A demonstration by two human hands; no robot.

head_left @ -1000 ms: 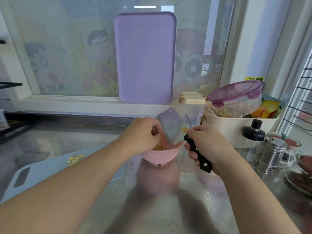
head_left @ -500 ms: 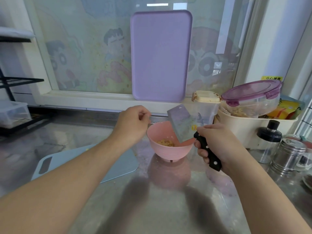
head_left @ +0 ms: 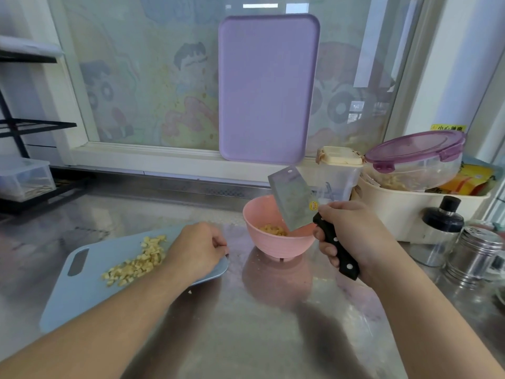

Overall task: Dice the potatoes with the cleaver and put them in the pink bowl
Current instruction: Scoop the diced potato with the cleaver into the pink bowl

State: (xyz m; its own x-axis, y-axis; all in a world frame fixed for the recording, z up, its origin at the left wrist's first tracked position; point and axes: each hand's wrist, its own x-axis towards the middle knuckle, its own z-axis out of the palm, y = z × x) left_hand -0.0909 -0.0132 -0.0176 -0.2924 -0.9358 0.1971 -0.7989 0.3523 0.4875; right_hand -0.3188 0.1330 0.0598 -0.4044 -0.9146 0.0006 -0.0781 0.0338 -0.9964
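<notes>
From my head view, taking the pink bowl as my marker: it stands on the steel table with a small heap of potato dice already in its bottom. My right hand sits just right of the bowl, fingers wrapped around the black handle of the cleaver, whose blade tilts up over the bowl's right rim with its lower corner dipping inside. Left of the bowl lies the blue cutting board, its near corner close beside the bowl but apart from it, and most of the diced potatoes are spread across it. My left hand rests at the board's bowl-side end with fingers curled; I cannot tell whether it pinches the board's edge or holds nothing. The step in hand, as I judge it, is moving the next load of dice over. To do it well I should lay the blade flat on the board, sweep the dice onto its face with my left hand, keep the blade level while carrying, and tip it only once it is well over the bowl so nothing scatters on the table.
</notes>
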